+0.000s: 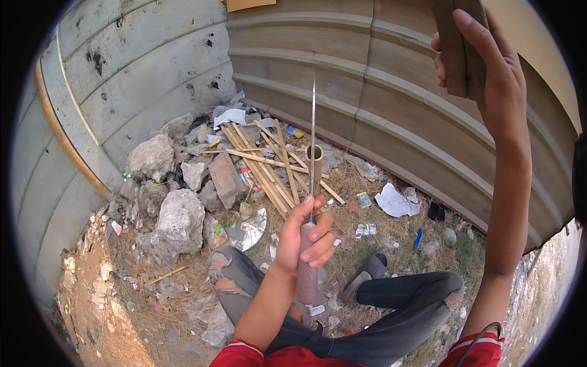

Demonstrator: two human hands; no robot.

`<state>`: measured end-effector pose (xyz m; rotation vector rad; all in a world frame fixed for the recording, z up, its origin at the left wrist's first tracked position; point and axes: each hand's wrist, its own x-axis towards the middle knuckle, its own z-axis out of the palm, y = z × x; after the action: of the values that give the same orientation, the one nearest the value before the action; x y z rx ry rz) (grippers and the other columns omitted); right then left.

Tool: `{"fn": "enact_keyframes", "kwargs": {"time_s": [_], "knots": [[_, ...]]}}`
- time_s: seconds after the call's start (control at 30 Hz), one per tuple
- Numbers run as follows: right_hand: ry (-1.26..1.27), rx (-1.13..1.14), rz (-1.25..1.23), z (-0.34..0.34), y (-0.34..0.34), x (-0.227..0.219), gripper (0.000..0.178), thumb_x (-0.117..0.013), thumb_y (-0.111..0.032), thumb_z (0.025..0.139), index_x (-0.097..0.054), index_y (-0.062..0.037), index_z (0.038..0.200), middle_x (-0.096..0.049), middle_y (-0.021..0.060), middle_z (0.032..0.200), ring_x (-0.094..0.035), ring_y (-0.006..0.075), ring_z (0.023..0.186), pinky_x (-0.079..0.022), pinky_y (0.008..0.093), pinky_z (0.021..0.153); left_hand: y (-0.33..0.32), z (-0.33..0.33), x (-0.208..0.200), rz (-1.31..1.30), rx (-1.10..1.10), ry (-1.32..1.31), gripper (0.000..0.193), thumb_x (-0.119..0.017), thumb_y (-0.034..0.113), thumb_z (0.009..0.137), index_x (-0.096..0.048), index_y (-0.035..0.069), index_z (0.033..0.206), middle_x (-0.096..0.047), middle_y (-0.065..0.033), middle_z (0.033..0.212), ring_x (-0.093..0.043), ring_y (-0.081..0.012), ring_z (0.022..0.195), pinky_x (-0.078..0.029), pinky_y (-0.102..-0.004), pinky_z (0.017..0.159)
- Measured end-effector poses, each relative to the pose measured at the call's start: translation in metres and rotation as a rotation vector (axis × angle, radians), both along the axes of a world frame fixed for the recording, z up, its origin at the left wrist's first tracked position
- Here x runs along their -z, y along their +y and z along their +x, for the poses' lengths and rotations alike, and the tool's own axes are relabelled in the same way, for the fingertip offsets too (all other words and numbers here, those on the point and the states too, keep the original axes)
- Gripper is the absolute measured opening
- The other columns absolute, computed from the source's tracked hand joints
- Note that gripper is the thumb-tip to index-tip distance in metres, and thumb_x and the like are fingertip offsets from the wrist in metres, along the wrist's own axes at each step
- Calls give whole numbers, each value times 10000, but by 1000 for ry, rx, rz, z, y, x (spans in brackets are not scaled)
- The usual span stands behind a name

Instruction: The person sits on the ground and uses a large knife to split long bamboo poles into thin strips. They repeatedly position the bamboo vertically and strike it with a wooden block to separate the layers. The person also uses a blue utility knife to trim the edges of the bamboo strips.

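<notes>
My left hand is closed around the thick brown handle of a long-bladed knife, held upright in front of me. Its narrow blade points up and away, seen edge-on. Raised at the upper right, my right hand grips a flat, dark brown wooden piece with a seam down it; its top runs out of view. Behind the blade a hollow bamboo tube shows its open end, partly hidden by the knife. Beyond it, several split bamboo strips lie crossed in a loose pile.
Rubble, with a large stone, heaps up at the left. A grey panel wall and a brown corrugated metal wall meet in the far corner. Paper scraps litter the dry grass. My bent legs spread across the near ground.
</notes>
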<state>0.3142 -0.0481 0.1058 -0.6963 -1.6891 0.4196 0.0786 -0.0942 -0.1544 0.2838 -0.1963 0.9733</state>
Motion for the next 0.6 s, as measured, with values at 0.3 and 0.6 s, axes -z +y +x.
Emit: {"fn": "enact_keyframes", "kwargs": {"time_s": [0.3,0.6], "knots": [[-676,84,-597,23,45,153,443,-659,-309,977,-608,15,1275,-673,174,1026,-650,252,1019,-501,395,913,8,-6,-5,-122,90,-79,297,-323,346,1133,-476,93,1161,-450,-10,692,-456,-130,390,-432,-316,374],[-496,127,-584,44,23,155,386,-653,-280,961,-613,-9,1232,-632,66,774,-602,134,609,-493,324,554,48,-65,-19,86,201,515,407,-479,302,1092,-455,28,1392,-498,-44,780,-468,-54,436,-404,-239,331]]}}
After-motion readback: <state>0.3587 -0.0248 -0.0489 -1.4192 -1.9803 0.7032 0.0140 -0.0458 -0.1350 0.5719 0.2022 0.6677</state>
